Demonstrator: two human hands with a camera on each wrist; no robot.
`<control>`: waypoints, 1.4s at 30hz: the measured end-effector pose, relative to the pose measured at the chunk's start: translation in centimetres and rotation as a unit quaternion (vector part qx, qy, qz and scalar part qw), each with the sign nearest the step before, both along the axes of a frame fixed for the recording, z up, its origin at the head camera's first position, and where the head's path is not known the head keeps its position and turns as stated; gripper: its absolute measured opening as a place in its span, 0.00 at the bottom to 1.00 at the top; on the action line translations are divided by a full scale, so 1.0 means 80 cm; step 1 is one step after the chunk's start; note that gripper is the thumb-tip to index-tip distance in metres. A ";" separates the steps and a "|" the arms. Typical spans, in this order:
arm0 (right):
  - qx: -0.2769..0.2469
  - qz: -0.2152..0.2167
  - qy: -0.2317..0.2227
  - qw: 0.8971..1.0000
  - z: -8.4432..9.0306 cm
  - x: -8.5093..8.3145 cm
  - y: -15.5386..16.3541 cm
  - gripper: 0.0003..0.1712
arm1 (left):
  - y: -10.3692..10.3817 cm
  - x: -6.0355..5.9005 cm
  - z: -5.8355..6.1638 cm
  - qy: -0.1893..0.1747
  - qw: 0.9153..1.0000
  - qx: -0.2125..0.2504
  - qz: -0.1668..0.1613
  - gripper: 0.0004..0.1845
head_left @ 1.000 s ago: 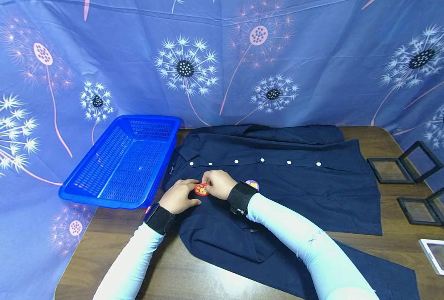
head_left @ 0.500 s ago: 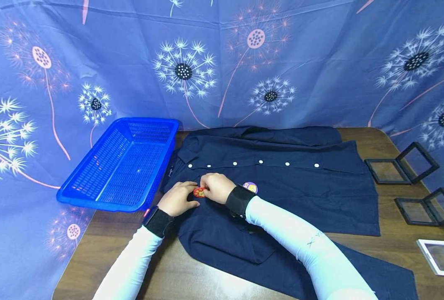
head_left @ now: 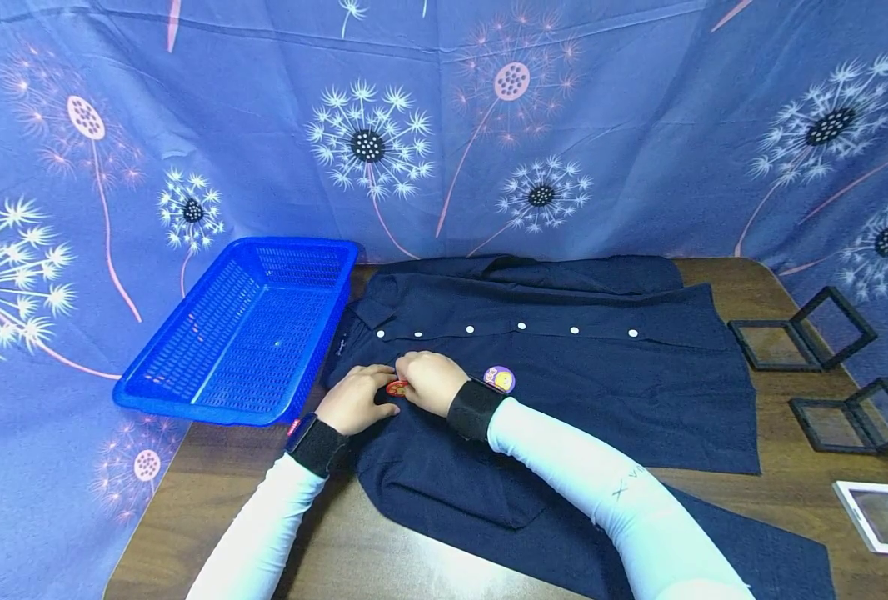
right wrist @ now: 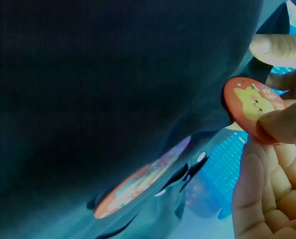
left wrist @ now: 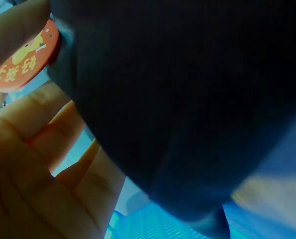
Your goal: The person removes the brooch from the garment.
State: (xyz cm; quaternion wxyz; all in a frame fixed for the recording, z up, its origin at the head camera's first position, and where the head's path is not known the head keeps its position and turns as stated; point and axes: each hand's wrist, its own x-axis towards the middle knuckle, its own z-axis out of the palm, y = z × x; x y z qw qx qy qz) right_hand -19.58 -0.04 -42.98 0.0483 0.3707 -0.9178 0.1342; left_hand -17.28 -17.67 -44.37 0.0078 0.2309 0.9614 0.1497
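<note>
A dark navy shirt [head_left: 616,400] with white buttons is spread over the table. Near its collar, a round red badge [head_left: 395,388] with a yellow figure lies at the cloth. My right hand [head_left: 431,383] pinches this badge, thumb [right wrist: 287,122] over its printed face; part of the badge is covered. My left hand [head_left: 354,402] rests on the shirt just left of it, with thumb and fingers spread around the badge's edge. The left wrist view shows that palm [left wrist: 33,179] beside the fabric. A purple round badge [head_left: 500,380] sits on the shirt behind my right wrist.
To the left stands a blue mesh basket [head_left: 241,333]. Along the right side are two black hinged frames [head_left: 777,367] and a white one [head_left: 875,550], all opened out. A blue dandelion-print curtain [head_left: 444,167] hangs behind the wooden table [head_left: 189,517].
My right hand has shifted a little to the left and covers more of the red badge. More of the purple badge shows now. My left hand stays almost in place.
</note>
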 end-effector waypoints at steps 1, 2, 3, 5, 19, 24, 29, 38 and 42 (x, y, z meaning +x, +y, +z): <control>0.002 0.002 0.005 1.000 0.000 0.001 0.000 0.08 | 0.000 0.000 0.000 0.002 1.000 0.000 -0.002 0.27; 0.005 0.004 0.011 1.000 0.000 0.002 -0.001 0.08 | 0.000 0.000 0.000 0.003 1.000 0.001 -0.003 0.27; 0.006 0.007 0.018 1.000 0.000 0.003 -0.001 0.08 | 0.000 0.000 0.000 0.003 1.000 0.001 -0.003 0.27; 0.013 0.010 0.032 0.999 -0.001 0.005 -0.003 0.07 | 0.000 0.001 -0.001 0.003 1.000 0.000 -0.003 0.27; 0.034 0.015 0.071 0.997 -0.004 0.012 -0.005 0.08 | 0.001 0.003 -0.001 0.000 1.000 -0.009 0.007 0.26; 0.034 0.017 0.075 0.996 -0.004 0.016 -0.005 0.07 | 0.001 0.003 0.000 0.010 1.000 -0.006 -0.001 0.25; 0.038 0.025 0.073 0.996 -0.004 0.017 -0.004 0.08 | 0.001 0.003 0.000 0.013 1.000 0.002 -0.001 0.24; 0.028 0.035 0.064 0.997 -0.004 0.018 -0.002 0.06 | -0.001 0.003 -0.001 0.022 1.000 0.009 -0.005 0.23; 0.029 0.041 0.059 0.997 -0.005 0.017 -0.001 0.06 | -0.003 0.002 0.004 0.017 1.000 0.015 0.001 0.26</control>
